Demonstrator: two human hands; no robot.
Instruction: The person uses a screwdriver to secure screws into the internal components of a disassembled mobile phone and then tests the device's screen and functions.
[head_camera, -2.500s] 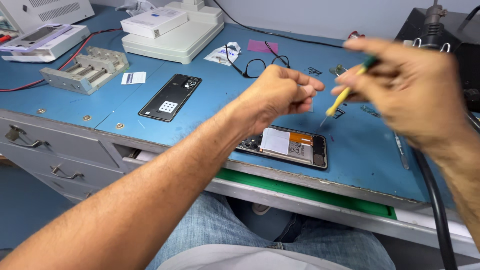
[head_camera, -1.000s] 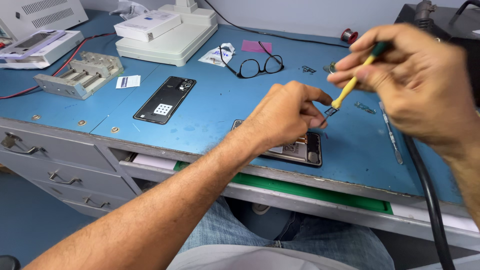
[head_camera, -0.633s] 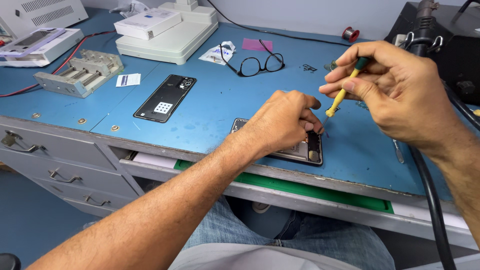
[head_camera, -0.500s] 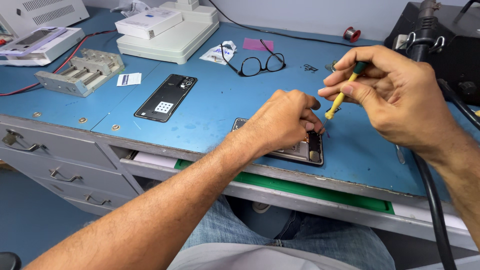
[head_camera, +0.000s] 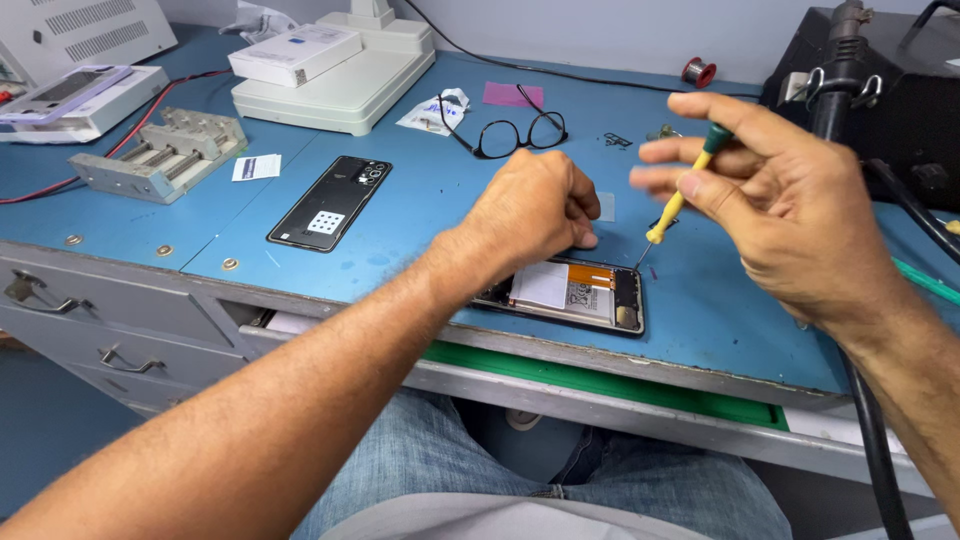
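- The right hand (head_camera: 790, 215) holds a small screwdriver (head_camera: 682, 195) with a yellow shaft and a green top. The thumb and 2 fingers pinch it near the top, and the other fingers are spread out loosely.
- The thin metal tip of the screwdriver points down, just above and to the right of the open phone's top right corner. It looks close to the table (head_camera: 720, 310), but I cannot tell if it touches.
- The left hand (head_camera: 530, 210) is curled into a loose fist. It rests on the top left part of the open phone, and its fingertips press down near the phone's top edge. I cannot tell if it pinches anything small.
- The open phone (head_camera: 575, 295) lies flat near the front edge of the blue table, with its back off. You can see a white part and an orange part inside it.
- A black phone back cover (head_camera: 330, 200) lies flat to the left of the open phone, well apart from it.
- A pair of black glasses (head_camera: 520, 130) sits behind the open phone, farther back on the table.
- A grey metal clamp (head_camera: 160, 155) sits far to the left of the open phone, past the back cover.
- A white machine base (head_camera: 335, 75) stands behind the back cover.
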